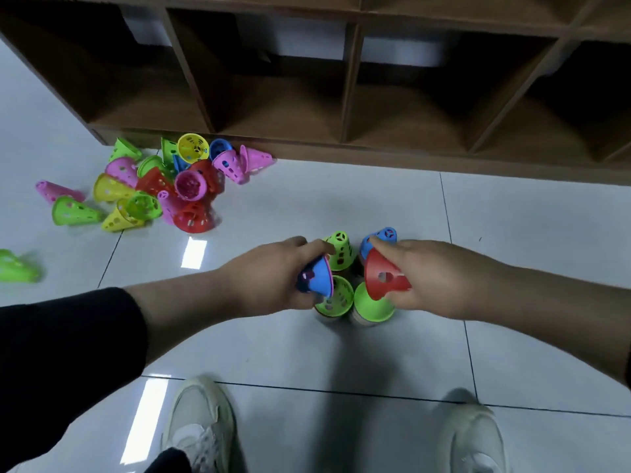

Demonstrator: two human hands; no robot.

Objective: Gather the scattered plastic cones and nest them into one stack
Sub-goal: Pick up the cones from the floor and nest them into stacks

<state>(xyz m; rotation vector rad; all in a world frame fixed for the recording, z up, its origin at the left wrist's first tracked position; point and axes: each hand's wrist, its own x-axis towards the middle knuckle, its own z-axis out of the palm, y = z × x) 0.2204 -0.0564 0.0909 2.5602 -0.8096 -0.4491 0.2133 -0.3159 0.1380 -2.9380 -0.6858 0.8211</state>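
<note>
My left hand [273,278] grips a blue cone [317,278] with a pink rim behind it, tilted over a green stack [336,300] on the floor. My right hand [433,278] grips a red cone [380,276] just above a second green stack [370,307]. Behind these stand an upright green cone [340,250] and a blue cone [382,237], small ends up. A heap of loose pink, green, yellow, red and blue cones [164,186] lies at the left. One green cone [17,268] lies alone at the far left edge.
A brown wooden cubby shelf [348,97] runs across the back, its base touching the cone heap. The floor is pale glossy tile [341,353]. My two light shoes [199,428] [473,438] stand at the bottom, below the stacks.
</note>
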